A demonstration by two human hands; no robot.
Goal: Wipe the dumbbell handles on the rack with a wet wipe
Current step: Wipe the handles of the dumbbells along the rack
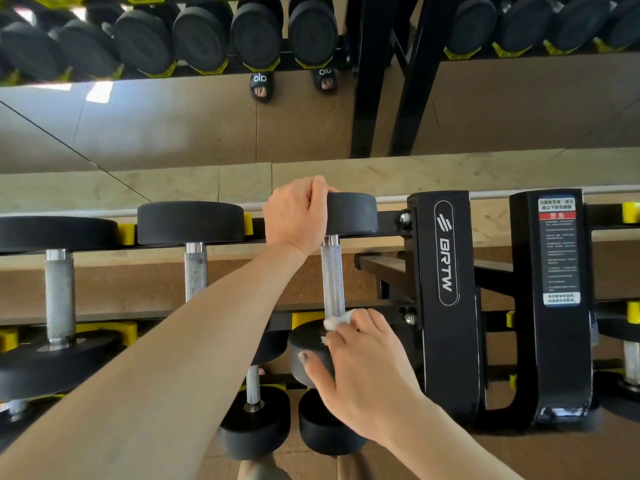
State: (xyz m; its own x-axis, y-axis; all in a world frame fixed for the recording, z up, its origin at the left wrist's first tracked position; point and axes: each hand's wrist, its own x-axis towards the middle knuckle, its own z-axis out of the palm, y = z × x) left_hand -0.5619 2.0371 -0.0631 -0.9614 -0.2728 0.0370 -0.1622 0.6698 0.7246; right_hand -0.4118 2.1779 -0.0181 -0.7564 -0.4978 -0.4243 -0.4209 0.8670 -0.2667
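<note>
A black dumbbell with a knurled steel handle (331,277) lies across the top tier of the rack (446,258), rightmost in its row. My left hand (298,214) grips the far head (353,213) of this dumbbell from the left. My right hand (363,355) rests over the near head (308,348) and holds a white wet wipe (337,320) against the lower end of the handle. Most of the wipe is hidden under my fingers.
Two larger dumbbells (194,237) (59,282) lie to the left on the same tier. Smaller dumbbells (254,410) sit on the tier below. A black rack upright marked BRTW and a second upright (557,271) with a warning label stand right. A mirror (207,116) behind reflects the rack.
</note>
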